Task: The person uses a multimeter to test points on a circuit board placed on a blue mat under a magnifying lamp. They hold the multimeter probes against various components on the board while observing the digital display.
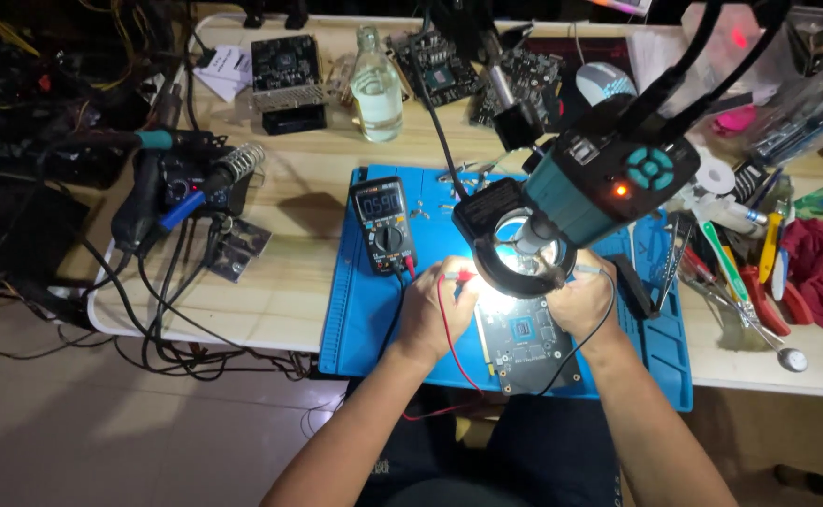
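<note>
Both forearms reach up from the bottom of the frame to the centre, where the left hand pinches a red-tipped probe between its fingers and the right hand curls around a second probe, its fingers mostly hidden under the ring light of a teal microscope camera. Just below the hands, a dark circuit board with a square chip lies on a blue mat at the lower centre of the tabletop. A red lead trails from the left hand. A multimeter stands on the mat, left of centre.
</note>
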